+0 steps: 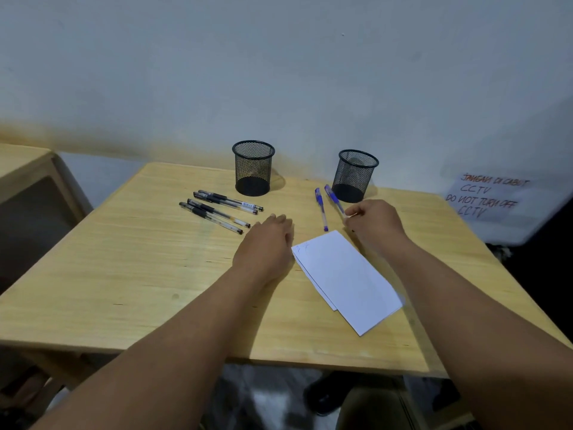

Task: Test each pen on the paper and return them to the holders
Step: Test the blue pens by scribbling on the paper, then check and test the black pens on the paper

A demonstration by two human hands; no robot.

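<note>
A pale wooden bench (130,274) filled the middle of the frame, set against a grey-white wall. Two black wire-mesh pen holders stood at its far edge: the left holder (253,167) just above centre, the right holder (355,175) to its right, and both looked empty. Four black-capped clear gel pens (217,211) lay in a loose bundle left of centre, below and left of the left holder. A blue-capped pen (321,208) lay alone on the bench right of centre.

The left hand (266,246) rested palm down in the centre, its fingers (280,220) stretched flat and together, holding nothing, its edge touching the upper left corner of the folded white paper sheets (347,280). The paper lay slanted towards the lower right, with faint blue marks near that corner. The right hand (373,223), right of centre, had its fingers (352,212) curled and pinched on the lower end of a second blue pen (334,198), which slanted up towards the base of the right holder.

A white handwritten CCTV notice (486,197) hung at the right edge.
</note>
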